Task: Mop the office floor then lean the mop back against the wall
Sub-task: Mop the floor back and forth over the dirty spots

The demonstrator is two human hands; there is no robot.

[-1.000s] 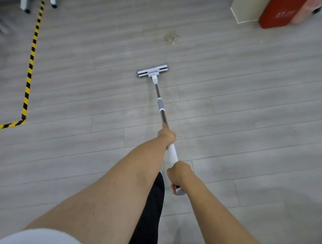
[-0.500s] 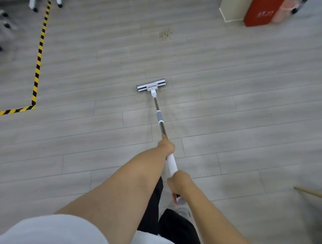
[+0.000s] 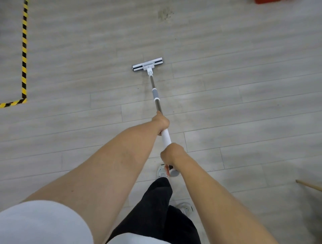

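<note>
Firmly, left hand [image 3: 161, 122] and right hand [image 3: 171, 154], both sets of fingers grasping one mop [image 3: 154, 93]

A workplace interior, likely an office: a pale grey plank floor [image 3: 244, 52] fills the view, yellow-and-black hazard tape [image 3: 24, 52] marks off a zone along its left edge, and a red object [image 3: 268, 1] sits at its top edge.

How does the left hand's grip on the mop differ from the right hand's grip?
The left hand holds the mop handle lower down, where the white grip meets the metal pole; the right hand holds it near the upper end. The left hand is closer to the mop head, which lies flat on the floor; the right hand is farther from it. Both hands are curled round the same handle.
</note>
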